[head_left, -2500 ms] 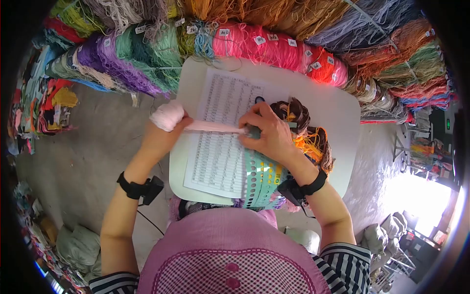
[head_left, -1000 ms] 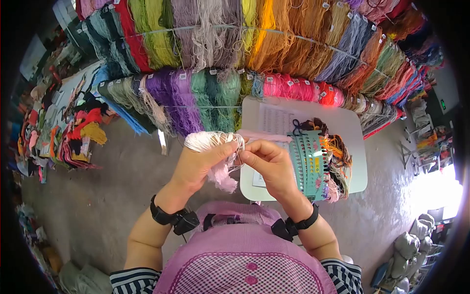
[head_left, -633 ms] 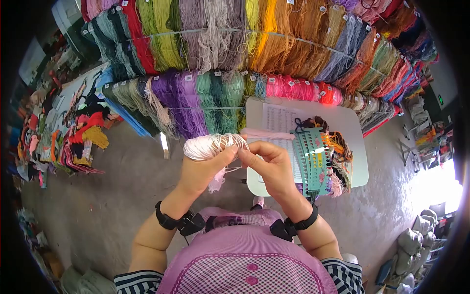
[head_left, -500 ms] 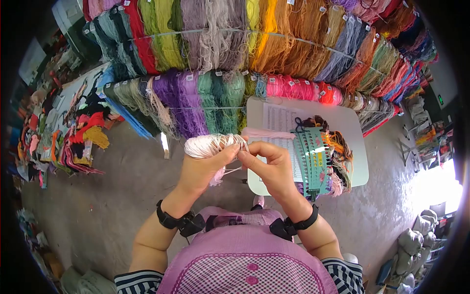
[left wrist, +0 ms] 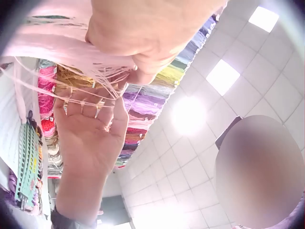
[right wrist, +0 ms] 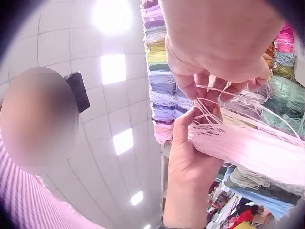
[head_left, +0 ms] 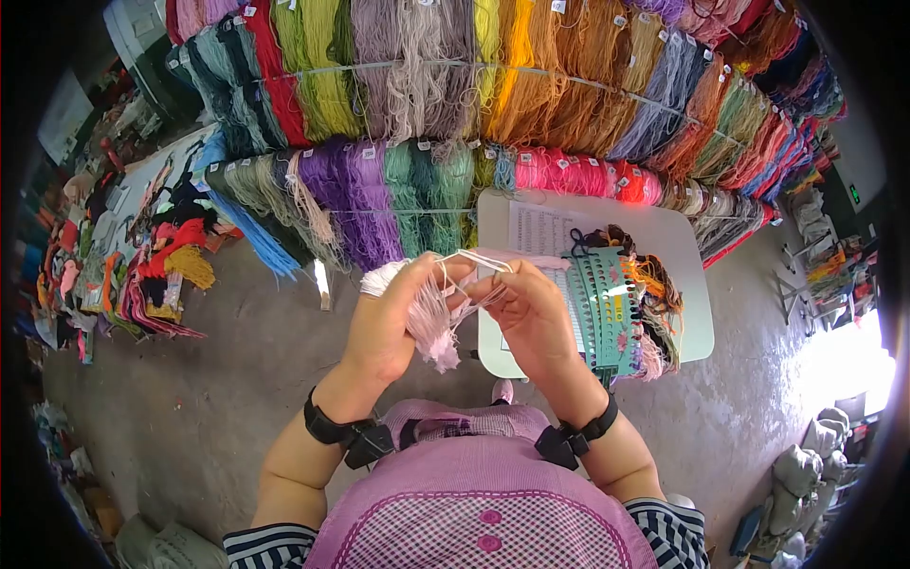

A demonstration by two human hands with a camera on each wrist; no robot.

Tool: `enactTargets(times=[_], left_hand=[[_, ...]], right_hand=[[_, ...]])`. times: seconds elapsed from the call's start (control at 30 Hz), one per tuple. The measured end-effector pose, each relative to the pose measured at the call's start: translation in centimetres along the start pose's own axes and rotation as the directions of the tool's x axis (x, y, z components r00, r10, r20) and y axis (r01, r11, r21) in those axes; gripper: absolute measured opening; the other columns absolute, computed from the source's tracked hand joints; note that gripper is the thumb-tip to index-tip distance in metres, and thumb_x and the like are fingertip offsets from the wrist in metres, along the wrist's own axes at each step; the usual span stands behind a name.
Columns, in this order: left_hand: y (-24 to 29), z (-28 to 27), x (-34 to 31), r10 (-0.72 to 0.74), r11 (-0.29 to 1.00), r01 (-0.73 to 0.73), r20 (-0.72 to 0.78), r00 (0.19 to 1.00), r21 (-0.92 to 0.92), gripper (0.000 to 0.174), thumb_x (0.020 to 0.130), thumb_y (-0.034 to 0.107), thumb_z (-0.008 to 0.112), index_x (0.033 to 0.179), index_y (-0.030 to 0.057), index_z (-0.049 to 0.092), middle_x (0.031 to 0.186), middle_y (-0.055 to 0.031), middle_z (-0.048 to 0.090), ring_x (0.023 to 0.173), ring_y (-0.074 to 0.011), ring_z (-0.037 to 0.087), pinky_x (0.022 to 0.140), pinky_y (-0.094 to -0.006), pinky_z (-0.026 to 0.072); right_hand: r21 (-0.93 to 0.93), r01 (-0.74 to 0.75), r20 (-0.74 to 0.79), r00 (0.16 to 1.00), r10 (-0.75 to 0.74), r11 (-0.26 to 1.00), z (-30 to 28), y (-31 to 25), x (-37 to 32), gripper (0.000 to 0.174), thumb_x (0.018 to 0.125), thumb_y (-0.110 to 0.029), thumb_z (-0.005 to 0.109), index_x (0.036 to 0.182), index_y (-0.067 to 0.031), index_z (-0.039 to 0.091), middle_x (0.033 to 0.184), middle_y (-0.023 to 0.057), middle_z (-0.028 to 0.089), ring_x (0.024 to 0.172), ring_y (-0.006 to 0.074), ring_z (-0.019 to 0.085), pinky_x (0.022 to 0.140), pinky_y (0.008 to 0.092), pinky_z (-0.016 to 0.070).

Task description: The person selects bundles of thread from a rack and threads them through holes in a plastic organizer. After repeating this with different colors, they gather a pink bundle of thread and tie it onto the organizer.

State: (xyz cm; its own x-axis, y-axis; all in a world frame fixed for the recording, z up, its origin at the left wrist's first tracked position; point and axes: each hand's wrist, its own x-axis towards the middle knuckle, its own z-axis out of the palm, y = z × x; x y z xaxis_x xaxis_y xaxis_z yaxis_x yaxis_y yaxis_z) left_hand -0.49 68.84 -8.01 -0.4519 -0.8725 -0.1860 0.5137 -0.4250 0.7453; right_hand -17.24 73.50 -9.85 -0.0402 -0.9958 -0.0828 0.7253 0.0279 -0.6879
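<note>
In the head view, my left hand (head_left: 384,327) grips a pale pink skein of yarn (head_left: 434,332), whose loose end hangs between the hands. White strands bulge out past the knuckles on its far side. My right hand (head_left: 538,318) faces it, palm up, with a few strands (head_left: 483,258) drawn across its curled fingers and thumb. From the left wrist view, those strands run over the right hand (left wrist: 90,133) and back to the skein (left wrist: 52,43). The right wrist view has the left hand (right wrist: 188,160) around the gathered strands of the skein (right wrist: 257,148).
A white table (head_left: 697,322) stands ahead on the right. On it lie a printed sheet (head_left: 536,228), a green punched thread card (head_left: 599,303) and dark and orange yarn (head_left: 654,284). Racks of coloured skeins (head_left: 417,85) line the back. Another table (head_left: 161,180) with yarn is at left.
Earlier my right hand pinched strands over the table. Both hands then moved left of it with the skein. Just now they separated slightly, stretching strands between them, and the skein's tail swung into view.
</note>
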Motion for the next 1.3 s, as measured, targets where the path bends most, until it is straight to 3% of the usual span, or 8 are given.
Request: enactTargets(times=[0.27, 0.33, 0.4, 0.5, 0.67, 0.9, 1.0, 1.3], left_hand=[[-0.7, 0.0, -0.4, -0.057, 0.998, 0.057, 0.174, 0.983, 0.004, 0.048, 0.100, 0.032, 0.040, 0.122, -0.0083, 0.054, 0.132, -0.0181, 0.054, 0.115, -0.0239, 0.057, 0.097, -0.0370, 0.0451], [-0.6, -0.2, -0.6, -0.026, 1.000, 0.025, 0.195, 0.980, 0.006, 0.045, 0.100, 0.029, 0.043, 0.122, -0.0086, 0.055, 0.130, -0.0186, 0.055, 0.112, -0.0233, 0.058, 0.095, -0.0363, 0.0466], [-0.2, -0.3, -0.8, 0.060, 0.944, -0.119, 0.194, 0.979, 0.307, 0.035, 0.096, 0.020, 0.053, 0.117, -0.0079, 0.059, 0.121, -0.0180, 0.061, 0.103, -0.0213, 0.062, 0.089, -0.0335, 0.0497], [0.0, -0.1, -0.9, 0.009, 0.982, -0.027, 0.095, 0.995, 0.187, 0.024, 0.088, 0.004, 0.064, 0.109, -0.0069, 0.063, 0.107, -0.0129, 0.067, 0.092, -0.0164, 0.065, 0.081, -0.0283, 0.0528], [0.0, 0.5, -1.0, 0.012, 0.983, -0.037, 0.140, 0.990, 0.182, 0.022, 0.089, 0.006, 0.064, 0.107, -0.0058, 0.064, 0.104, -0.0116, 0.068, 0.090, -0.0158, 0.065, 0.079, -0.0283, 0.0539], [0.4, 0.9, -1.2, -0.077, 0.996, 0.075, 0.033, 0.997, 0.053, 0.039, 0.097, 0.026, 0.053, 0.117, -0.0069, 0.059, 0.123, -0.0157, 0.061, 0.108, -0.0203, 0.060, 0.090, -0.0298, 0.0490], [0.2, 1.0, -1.3, -0.098, 0.994, 0.102, 0.118, 0.988, -0.028, 0.039, 0.097, 0.027, 0.054, 0.118, -0.0049, 0.059, 0.116, -0.0129, 0.063, 0.102, -0.0182, 0.062, 0.085, -0.0303, 0.0517], [0.2, -0.4, -1.5, 0.123, 0.947, -0.165, 0.162, 0.979, 0.275, 0.026, 0.092, 0.007, 0.060, 0.113, -0.0079, 0.062, 0.109, -0.0137, 0.066, 0.094, -0.0170, 0.064, 0.082, -0.0298, 0.0532]], right_hand=[[-0.395, -0.047, 0.086, 0.992, 0.088, 0.917, 0.6, 0.2, -0.6, 0.020, 0.087, -0.014, 0.068, 0.101, 0.0002, 0.067, 0.089, 0.0011, 0.066, 0.083, 0.0081, 0.058, 0.078, 0.0254, 0.0444], [-0.383, -0.041, 0.088, 0.993, 0.081, 0.923, 0.5, -0.1, -0.8, 0.018, 0.086, -0.011, 0.069, 0.100, 0.0001, 0.067, 0.090, 0.0014, 0.066, 0.084, 0.0083, 0.059, 0.079, 0.0255, 0.0449], [-0.371, -0.036, 0.090, 0.993, 0.075, 0.928, 0.3, -0.4, -1.1, 0.016, 0.084, -0.008, 0.070, 0.098, 0.0001, 0.068, 0.091, 0.0017, 0.066, 0.084, 0.0085, 0.059, 0.079, 0.0256, 0.0454], [-0.393, -0.042, 0.070, 0.995, 0.075, 0.918, 0.1, -0.4, -1.4, 0.013, 0.084, -0.007, 0.071, 0.095, 0.0001, 0.069, 0.092, 0.0021, 0.067, 0.087, 0.0095, 0.059, 0.082, 0.0263, 0.0455], [-0.362, 0.104, 0.101, 0.992, -0.072, 0.926, 0.3, 0.1, -1.3, 0.012, 0.087, -0.012, 0.068, 0.090, 0.0000, 0.068, 0.089, 0.0036, 0.066, 0.089, 0.0115, 0.060, 0.084, 0.0268, 0.0451], [-0.148, -0.042, 0.100, 0.993, 0.057, 0.988, -1.0, 0.5, -0.8, 0.021, 0.092, -0.019, 0.064, 0.098, 0.0010, 0.065, 0.093, 0.0033, 0.066, 0.088, 0.0090, 0.059, 0.084, 0.0269, 0.0431], [-0.397, -0.052, 0.068, 0.994, 0.086, 0.916, 0.6, 0.4, -1.2, 0.020, 0.090, -0.017, 0.065, 0.099, 0.0011, 0.067, 0.093, 0.0025, 0.067, 0.086, 0.0076, 0.058, 0.081, 0.0250, 0.0431], [-0.403, -0.078, 0.028, 0.995, 0.097, 0.912, 0.5, -0.1, -1.7, 0.017, 0.085, -0.010, 0.070, 0.096, 0.0016, 0.069, 0.089, 0.0015, 0.067, 0.082, 0.0070, 0.057, 0.077, 0.0237, 0.0436]])
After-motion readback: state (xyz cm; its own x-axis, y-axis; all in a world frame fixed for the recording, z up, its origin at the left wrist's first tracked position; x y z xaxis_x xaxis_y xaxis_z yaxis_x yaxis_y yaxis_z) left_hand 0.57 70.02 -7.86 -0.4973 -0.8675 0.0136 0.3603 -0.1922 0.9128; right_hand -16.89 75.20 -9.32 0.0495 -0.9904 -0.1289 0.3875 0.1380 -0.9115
